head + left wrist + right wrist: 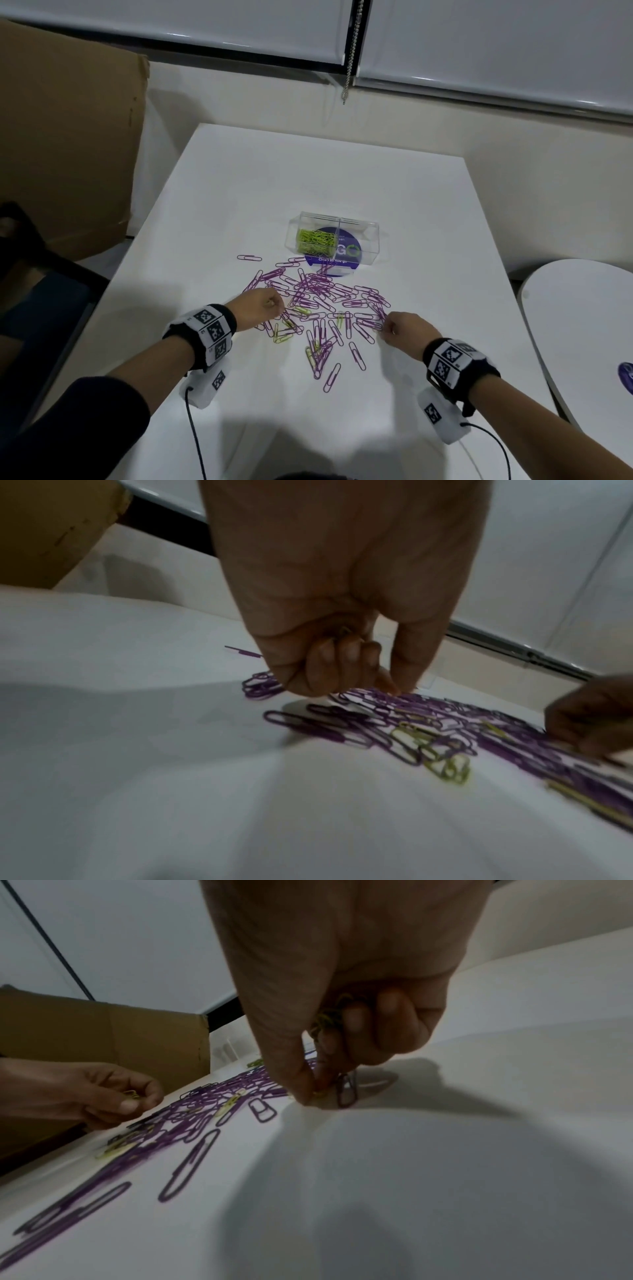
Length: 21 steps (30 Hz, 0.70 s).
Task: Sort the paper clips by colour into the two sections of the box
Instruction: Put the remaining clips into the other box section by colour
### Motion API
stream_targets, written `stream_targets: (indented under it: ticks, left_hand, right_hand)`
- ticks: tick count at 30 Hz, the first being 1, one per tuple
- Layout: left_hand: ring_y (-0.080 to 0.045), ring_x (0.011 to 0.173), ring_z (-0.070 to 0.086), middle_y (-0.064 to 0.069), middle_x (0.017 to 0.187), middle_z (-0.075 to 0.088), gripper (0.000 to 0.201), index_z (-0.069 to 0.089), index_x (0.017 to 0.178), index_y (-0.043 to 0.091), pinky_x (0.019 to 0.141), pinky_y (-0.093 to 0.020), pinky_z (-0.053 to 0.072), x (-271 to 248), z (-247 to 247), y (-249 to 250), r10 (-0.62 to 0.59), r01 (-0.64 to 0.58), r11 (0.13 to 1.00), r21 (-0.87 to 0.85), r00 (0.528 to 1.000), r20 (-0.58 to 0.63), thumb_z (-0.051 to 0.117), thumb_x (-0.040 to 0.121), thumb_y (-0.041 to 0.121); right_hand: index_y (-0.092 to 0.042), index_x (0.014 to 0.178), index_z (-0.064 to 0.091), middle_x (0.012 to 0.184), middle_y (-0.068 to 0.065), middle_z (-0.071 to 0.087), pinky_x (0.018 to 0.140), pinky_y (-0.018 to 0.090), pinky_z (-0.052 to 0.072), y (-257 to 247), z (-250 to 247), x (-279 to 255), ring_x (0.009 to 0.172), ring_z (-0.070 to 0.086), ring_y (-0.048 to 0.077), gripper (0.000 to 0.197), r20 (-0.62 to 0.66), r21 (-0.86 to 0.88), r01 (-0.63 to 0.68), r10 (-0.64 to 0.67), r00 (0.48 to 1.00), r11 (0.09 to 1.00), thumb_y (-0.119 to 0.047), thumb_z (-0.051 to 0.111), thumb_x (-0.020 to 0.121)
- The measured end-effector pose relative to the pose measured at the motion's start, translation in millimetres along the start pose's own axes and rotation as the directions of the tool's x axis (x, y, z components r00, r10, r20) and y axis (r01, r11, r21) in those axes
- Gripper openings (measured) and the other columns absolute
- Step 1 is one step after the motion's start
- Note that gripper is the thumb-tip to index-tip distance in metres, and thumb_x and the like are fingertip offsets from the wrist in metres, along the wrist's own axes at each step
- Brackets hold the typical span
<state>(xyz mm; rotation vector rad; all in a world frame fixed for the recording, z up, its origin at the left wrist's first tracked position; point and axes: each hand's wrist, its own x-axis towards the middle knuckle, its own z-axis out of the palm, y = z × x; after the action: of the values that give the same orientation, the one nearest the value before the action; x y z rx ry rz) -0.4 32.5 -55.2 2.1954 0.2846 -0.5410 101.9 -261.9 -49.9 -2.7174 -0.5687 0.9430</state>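
Note:
A clear two-section box (337, 241) stands on the white table (239, 192); its left section holds green paper clips (315, 240), its right section looks bare. In front of it lies a spread of purple paper clips (318, 294) with a few green ones (284, 334) mixed in. My left hand (263, 306) hovers at the pile's left edge, fingers curled round green clips (344, 633) in the palm. My right hand (399, 330) is at the pile's right edge, holding green clips (329, 1020) in the palm while thumb and forefinger pinch a clip (318, 1093) on the table.
A brown cardboard box (68, 137) stands at the left past the table edge. A round purple sticker (334, 263) lies under the clear box. A second white table (582, 325) sits at the right. Bare tabletop lies near me and behind the box.

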Motion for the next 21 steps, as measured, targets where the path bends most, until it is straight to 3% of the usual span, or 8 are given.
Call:
stream_targets:
  ticks: [2,4,6,10,14,17,19,21]
  left_hand:
    - [-0.014,0.079,0.049,0.0,0.092,0.058,0.01,0.054,0.093,0.023,0.071,-0.02,0.04,-7,0,-3,0.016,-0.026,0.991,0.128,0.997,0.079,0.056,0.088,0.016]
    - [-0.012,0.081,0.047,-0.003,0.101,0.06,0.022,0.055,0.107,0.022,0.074,-0.021,0.038,-11,2,-6,0.032,-0.073,0.958,0.277,0.989,0.148,0.056,0.086,0.015]
    - [-0.01,0.088,0.049,0.002,0.114,0.059,0.03,0.054,0.117,0.022,0.078,-0.019,0.036,-13,3,-6,0.049,-0.108,0.909,0.404,0.987,0.155,0.055,0.088,0.02]
    - [-0.01,0.1,0.054,0.008,0.11,0.058,0.021,0.059,0.108,0.022,0.078,-0.019,0.034,-9,5,-4,0.091,-0.129,0.873,0.471,0.991,0.102,0.055,0.089,0.029]
    - [-0.012,0.093,0.055,0.011,0.094,0.049,0.014,0.062,0.097,0.019,0.079,-0.024,0.043,-5,4,-1,0.098,-0.129,0.886,0.445,0.991,0.092,0.054,0.089,0.029]
    - [-0.013,0.087,0.054,0.005,0.093,0.055,0.007,0.056,0.088,0.02,0.082,-0.03,0.048,-3,2,1,0.108,-0.113,0.952,0.285,0.994,0.031,0.052,0.092,0.024]
    - [-0.011,0.086,0.054,0.006,0.093,0.059,0.015,0.049,0.079,0.028,0.076,-0.023,0.044,-3,1,0,0.086,-0.084,0.984,0.157,0.996,-0.006,0.053,0.092,0.022]
    - [-0.011,0.082,0.052,0.007,0.087,0.059,0.022,0.047,0.074,0.032,0.068,-0.018,0.04,-3,2,0,0.054,-0.053,0.996,0.071,0.998,-0.017,0.053,0.092,0.021]
  right_hand:
    - [-0.02,0.073,0.048,0.078,0.0,0.057,0.068,0.026,0.041,2,-1,2,0.076,0.053,0.02,0.015,0.002,0.025,-0.002,0.002,1.0,1.0,-0.021,0.053,0.087]
    - [-0.019,0.072,0.049,0.074,0.0,0.056,0.061,0.024,0.039,5,-4,3,0.075,0.052,0.02,0.015,-0.006,0.077,-0.01,0.011,1.0,0.997,-0.017,0.053,0.086]
    - [-0.017,0.075,0.05,0.078,0.001,0.055,0.056,0.019,0.035,7,-9,3,0.076,0.049,0.019,0.012,-0.018,0.108,-0.007,0.009,1.0,0.994,-0.015,0.053,0.086]
    - [-0.024,0.075,0.049,0.072,-0.007,0.051,0.056,0.014,0.033,10,-13,0,0.076,0.049,0.016,0.015,-0.003,0.08,0.034,-0.034,0.999,0.996,-0.025,0.06,0.086]
    - [-0.026,0.083,0.048,0.073,-0.013,0.048,0.056,0.015,0.032,4,-4,-9,0.077,0.049,0.014,0.025,0.01,-0.032,0.062,-0.061,0.998,0.998,-0.046,0.062,0.082]
    - [-0.027,0.081,0.048,0.075,-0.014,0.049,0.063,0.023,0.036,-3,4,-14,0.078,0.05,0.013,0.035,-0.007,-0.099,0.046,-0.047,0.999,0.994,-0.06,0.058,0.078]
    - [-0.027,0.082,0.048,0.082,-0.011,0.053,0.069,0.025,0.036,-7,11,-17,0.079,0.051,0.013,0.036,0.0,-0.133,0.034,-0.034,0.999,0.991,-0.061,0.057,0.078]
    - [-0.027,0.083,0.048,0.087,-0.008,0.054,0.071,0.024,0.035,-11,15,-17,0.083,0.053,0.014,0.025,-0.019,-0.126,0.029,-0.031,0.999,0.992,-0.051,0.056,0.083]
